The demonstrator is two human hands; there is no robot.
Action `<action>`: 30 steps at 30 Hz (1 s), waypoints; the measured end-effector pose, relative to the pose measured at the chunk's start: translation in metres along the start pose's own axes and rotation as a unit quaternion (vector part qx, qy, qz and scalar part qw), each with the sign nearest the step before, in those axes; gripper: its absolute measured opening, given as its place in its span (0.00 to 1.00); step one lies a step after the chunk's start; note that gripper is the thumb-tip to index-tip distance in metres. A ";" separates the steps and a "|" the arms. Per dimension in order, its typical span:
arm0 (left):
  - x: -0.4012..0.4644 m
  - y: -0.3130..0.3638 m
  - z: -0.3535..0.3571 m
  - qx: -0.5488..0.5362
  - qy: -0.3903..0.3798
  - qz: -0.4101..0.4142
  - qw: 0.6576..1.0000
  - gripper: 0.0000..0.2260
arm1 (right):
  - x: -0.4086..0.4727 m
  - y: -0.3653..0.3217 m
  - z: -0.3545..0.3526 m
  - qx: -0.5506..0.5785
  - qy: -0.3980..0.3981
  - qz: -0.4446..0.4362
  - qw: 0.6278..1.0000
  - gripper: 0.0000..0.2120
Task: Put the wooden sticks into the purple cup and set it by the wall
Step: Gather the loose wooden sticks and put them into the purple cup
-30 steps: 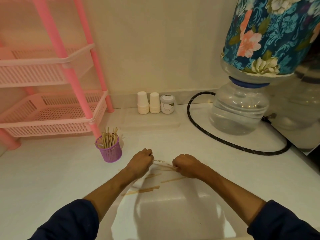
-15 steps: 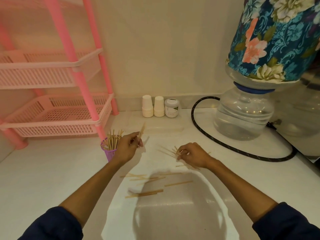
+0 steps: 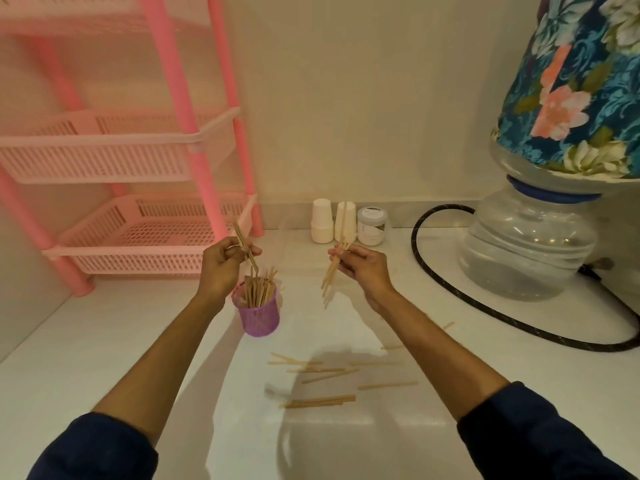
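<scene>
Loading thin pale wooden sticks: left hand (image 3: 225, 265) pinching one over small purple mesh cup (image 3: 258, 315) mid-desk, part-filled; right hand (image 3: 360, 268) clasping several. Dozen-odd loose sticks (image 3: 318, 372) scattered on white desk (image 3: 104, 358). Next: dropping, regathering; wall placement pending.

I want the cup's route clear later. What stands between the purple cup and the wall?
Nothing visible stands on the counter straight behind the purple cup; the paper cups and the jar sit against the wall further right.
</scene>
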State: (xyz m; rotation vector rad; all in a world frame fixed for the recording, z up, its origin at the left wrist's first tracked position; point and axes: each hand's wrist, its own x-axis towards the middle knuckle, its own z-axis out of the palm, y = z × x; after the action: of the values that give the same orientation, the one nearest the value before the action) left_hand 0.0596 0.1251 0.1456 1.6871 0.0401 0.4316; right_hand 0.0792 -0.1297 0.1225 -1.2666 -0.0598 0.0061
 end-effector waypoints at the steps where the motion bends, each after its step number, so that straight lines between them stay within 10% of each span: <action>1: 0.001 -0.003 -0.004 0.015 0.007 0.001 1.000 0.07 | 0.003 0.004 0.013 0.006 0.007 -0.005 1.000 0.04; 30: -0.012 -0.059 -0.015 0.132 0.038 -0.030 0.990 0.06 | -0.007 0.081 0.137 -0.159 0.091 -0.041 0.982 0.07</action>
State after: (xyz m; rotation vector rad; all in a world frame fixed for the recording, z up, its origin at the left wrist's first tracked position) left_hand 0.0565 0.1456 0.0871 1.9234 0.2122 0.4606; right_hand 0.0677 0.0250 0.0860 -1.5790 0.0474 -0.1961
